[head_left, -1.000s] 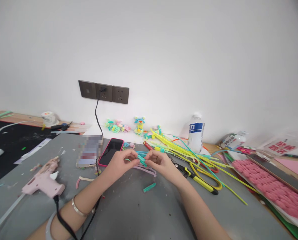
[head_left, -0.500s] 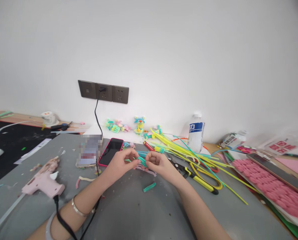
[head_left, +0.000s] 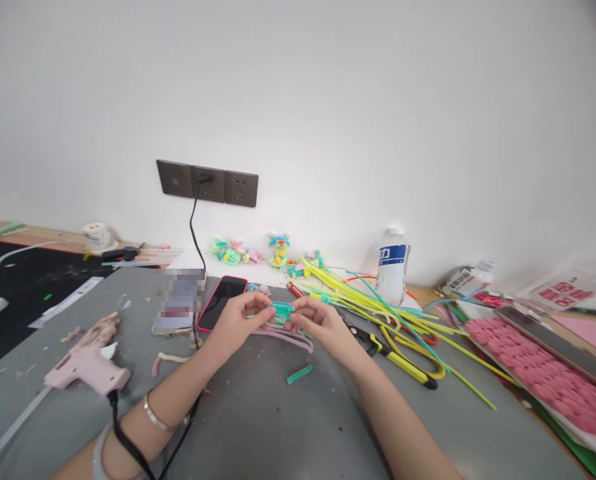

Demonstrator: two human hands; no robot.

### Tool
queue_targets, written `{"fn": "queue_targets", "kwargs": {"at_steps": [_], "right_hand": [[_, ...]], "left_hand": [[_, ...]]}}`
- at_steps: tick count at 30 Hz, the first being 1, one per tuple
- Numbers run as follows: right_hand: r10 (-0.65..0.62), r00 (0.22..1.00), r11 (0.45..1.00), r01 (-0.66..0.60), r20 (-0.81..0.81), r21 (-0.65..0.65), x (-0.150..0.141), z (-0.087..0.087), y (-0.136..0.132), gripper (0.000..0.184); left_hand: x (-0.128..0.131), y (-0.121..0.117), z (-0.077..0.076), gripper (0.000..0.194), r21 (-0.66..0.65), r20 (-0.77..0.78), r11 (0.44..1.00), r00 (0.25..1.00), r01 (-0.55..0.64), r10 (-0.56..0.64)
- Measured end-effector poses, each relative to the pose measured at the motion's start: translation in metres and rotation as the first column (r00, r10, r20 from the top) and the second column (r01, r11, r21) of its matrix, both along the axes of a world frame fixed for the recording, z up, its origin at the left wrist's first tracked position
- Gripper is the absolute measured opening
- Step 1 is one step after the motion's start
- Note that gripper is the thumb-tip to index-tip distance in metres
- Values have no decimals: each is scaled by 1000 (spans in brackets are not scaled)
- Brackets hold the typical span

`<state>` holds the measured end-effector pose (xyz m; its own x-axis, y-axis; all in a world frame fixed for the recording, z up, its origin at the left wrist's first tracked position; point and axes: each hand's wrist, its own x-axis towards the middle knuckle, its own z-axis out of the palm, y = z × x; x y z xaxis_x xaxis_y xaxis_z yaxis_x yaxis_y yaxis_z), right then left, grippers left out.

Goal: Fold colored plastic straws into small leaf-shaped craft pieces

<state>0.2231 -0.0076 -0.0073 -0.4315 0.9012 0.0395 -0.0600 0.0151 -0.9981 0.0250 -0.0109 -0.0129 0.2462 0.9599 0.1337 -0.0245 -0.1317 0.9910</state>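
Between my two hands is a small teal bundle of folded pipe cleaner [head_left: 281, 311], held above the grey mat. My left hand [head_left: 243, 320] pinches its left end between thumb and fingers. At its right end, my right hand [head_left: 321, 325] is closed on it in the same way. A separate short teal piece [head_left: 299, 375] lies on the mat below my hands. Just under the bundle, mauve pipe cleaners [head_left: 288, 338] stretch across the mat, partly covered by my fingers.
A pink glue gun [head_left: 91, 363] lies at the left with its black cord. Behind my hands are a phone [head_left: 224, 303] and small colourful figures [head_left: 279, 251]. Yellow-handled pliers [head_left: 398, 363], yellow pipe cleaners [head_left: 348, 283] and a white bottle [head_left: 392, 270] are on the right.
The teal bundle has turned from slanted to nearly level, and more of it shows between my hands. My fingers have shifted slightly on its ends; the other things are unmoved.
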Motion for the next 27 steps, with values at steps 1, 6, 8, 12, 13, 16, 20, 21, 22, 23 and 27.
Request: {"fn": "queue_targets", "kwargs": {"at_steps": [1,6,8,12,13,16,20,21,22,23,27], "right_hand": [[2,1000,1000,-2,-15,-7,-1,0,0,31],[-2,998,1000,1,-64,-24,-4,-1,-1,32],[-8,998,1000,7,-64,-17,-5,-2,-1,32],[-9,1000,1000,9,-17,11,-4,-4,-1,31],[-10,1000,1000,10,2,16,-3,-4,-1,31],[-32,998,999,31,57,16,1,-3,1,31],[-144,988,989,143,47,25,8,-3,6,33],[-179,983,984,178,38,28,9,-3,8,33],[-207,978,978,206,34,32,10,-4,9,33],[-225,974,974,223,37,42,11,-4,9,33],[-180,981,979,171,73,109,9,-5,8,32]], "left_hand": [[0,0,0,23,0,6,1000,1000,-7,7],[0,-1,0,23,0,-9,1000,1000,17,-17],[1,-2,-1,22,20,-44,999,998,43,-42],[4,-5,-2,22,59,-84,990,988,132,-127],[4,-5,-2,23,58,-88,988,987,143,-138],[3,-4,1,25,37,-95,995,992,90,-86],[-1,-3,3,23,39,-169,999,986,1,6],[-2,-4,3,22,25,-208,999,978,28,-23],[-2,-5,2,21,-6,-250,997,965,79,-78],[-1,-7,1,20,-54,-291,988,944,143,-153],[1,-13,-4,17,-237,-382,909,827,344,-412]]}}
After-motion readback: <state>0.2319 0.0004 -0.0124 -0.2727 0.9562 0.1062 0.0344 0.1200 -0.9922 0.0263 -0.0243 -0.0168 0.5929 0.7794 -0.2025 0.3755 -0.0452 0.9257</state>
